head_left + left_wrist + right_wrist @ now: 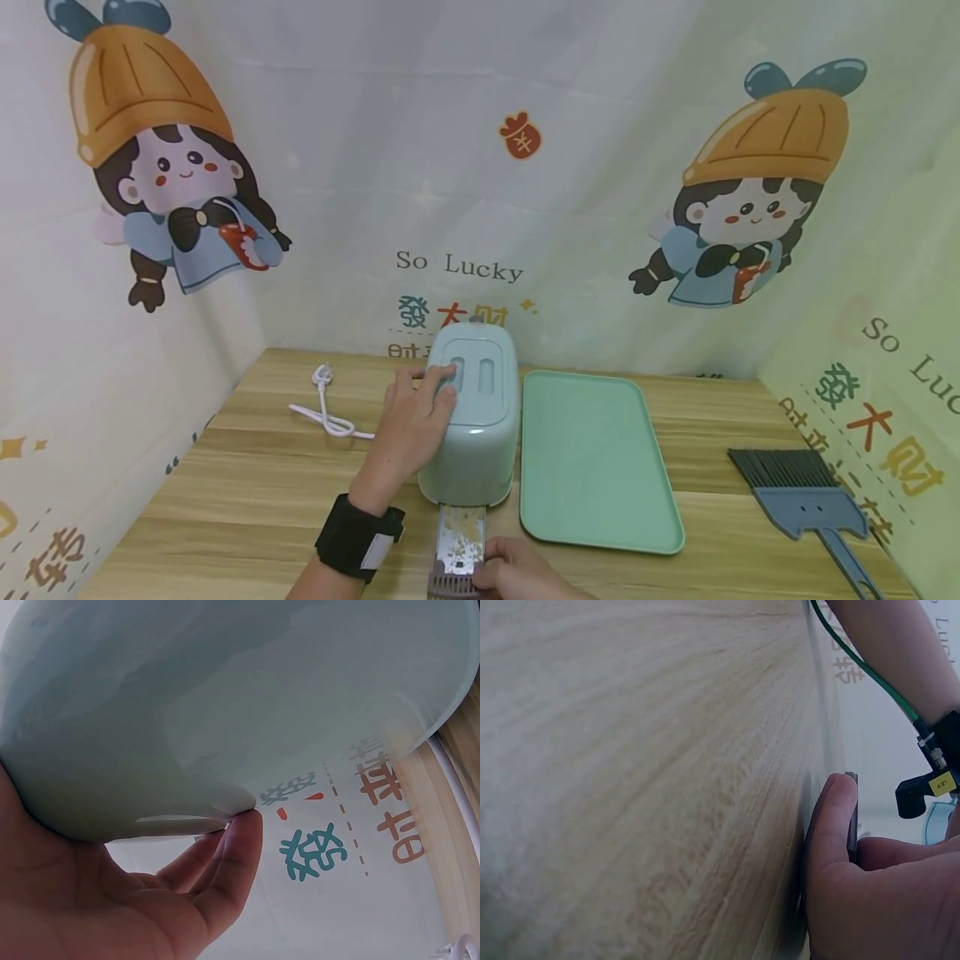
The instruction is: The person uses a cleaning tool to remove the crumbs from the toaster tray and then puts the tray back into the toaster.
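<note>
A pale green toaster (480,454) stands upright on the wooden table, its two slots facing up. My left hand (418,417) rests against its left upper edge, fingertips by the left slot; in the left wrist view, bent fingers (232,859) touch the toaster's rim. From the toaster's base a metal crumb tray (461,533) sticks out toward me, scattered with yellowish crumbs. My right hand (528,573) pinches the tray's dark ridged handle at its right end. In the right wrist view, the handle's dark edge (853,825) shows between thumb and finger, low over the table.
A flat green serving tray (600,467) lies just right of the toaster. Farther right is a blue-grey hand brush (806,496) with dark bristles. The white power cord (333,425) with its plug lies on the left. A printed cloth backdrop (585,208) rises behind the table (247,467).
</note>
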Demonstrator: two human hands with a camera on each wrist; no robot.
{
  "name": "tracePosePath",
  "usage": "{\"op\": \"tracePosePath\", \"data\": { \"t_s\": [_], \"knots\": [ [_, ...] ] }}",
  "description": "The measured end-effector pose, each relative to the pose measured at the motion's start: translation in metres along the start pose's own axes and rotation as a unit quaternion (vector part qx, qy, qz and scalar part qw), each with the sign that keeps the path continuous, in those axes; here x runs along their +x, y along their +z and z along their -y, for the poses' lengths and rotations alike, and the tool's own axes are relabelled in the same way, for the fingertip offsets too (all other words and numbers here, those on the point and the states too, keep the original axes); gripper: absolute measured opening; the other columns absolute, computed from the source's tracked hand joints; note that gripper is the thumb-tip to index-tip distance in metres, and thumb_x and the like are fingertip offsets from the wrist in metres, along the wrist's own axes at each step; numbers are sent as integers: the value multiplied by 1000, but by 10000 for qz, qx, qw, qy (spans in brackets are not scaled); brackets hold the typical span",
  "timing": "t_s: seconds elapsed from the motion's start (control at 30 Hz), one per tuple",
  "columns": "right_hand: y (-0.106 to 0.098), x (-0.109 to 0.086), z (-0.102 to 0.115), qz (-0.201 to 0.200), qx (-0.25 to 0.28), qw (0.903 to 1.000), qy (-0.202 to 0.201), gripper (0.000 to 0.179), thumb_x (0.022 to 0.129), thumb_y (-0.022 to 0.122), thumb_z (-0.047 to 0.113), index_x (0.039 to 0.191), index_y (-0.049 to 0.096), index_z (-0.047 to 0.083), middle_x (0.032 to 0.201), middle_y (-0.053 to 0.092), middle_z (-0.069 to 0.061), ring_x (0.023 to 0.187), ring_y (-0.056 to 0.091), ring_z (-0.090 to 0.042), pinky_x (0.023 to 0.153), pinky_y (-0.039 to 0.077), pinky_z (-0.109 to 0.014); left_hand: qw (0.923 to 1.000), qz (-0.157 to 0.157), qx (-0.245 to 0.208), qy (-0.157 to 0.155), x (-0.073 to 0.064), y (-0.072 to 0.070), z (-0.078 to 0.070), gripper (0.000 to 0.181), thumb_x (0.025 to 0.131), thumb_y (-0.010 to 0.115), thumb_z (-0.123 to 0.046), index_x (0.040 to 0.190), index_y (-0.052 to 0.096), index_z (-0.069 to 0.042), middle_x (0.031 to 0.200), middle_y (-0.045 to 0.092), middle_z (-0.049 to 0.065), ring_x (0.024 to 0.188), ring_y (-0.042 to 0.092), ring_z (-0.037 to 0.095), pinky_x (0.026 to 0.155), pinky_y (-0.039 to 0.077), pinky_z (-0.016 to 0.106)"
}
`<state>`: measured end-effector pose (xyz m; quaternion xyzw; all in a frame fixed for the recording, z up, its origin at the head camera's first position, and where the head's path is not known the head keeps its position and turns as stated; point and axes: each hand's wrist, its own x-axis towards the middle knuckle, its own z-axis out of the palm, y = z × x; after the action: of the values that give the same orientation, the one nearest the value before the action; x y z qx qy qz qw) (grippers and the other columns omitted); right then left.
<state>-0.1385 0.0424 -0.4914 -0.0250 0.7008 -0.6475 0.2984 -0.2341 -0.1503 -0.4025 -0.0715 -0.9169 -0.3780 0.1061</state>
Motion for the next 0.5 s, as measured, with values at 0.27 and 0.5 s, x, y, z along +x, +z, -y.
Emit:
{"op": "tracePosePath", "data": {
  "t_s": [0.27, 0.5],
  "knots": [
    [-4, -7, -5, 100, -609, 9977, -279, 19, 88, 61, 3, 103, 67, -6, 87, 66, -1, 78, 60, -12, 70, 50, -21, 10000, -14, -49, -16, 1, 0, -2, 48, 112, 42, -38, 156, 52, -21, 157, 36, 20, 136, 41, 39, 103, 49, 65],
    [-6, -8, -15, 398, -367, 9980, -333, 14, 91, 58, 6, 99, 65, -3, 82, 61, 0, 71, 55, -10, 64, 47, -19, 10000, -43, -70, -20, 1, 1, -2, 48, 113, 42, -38, 156, 52, -21, 157, 37, 20, 137, 40, 39, 104, 49, 65]
  ]
}}
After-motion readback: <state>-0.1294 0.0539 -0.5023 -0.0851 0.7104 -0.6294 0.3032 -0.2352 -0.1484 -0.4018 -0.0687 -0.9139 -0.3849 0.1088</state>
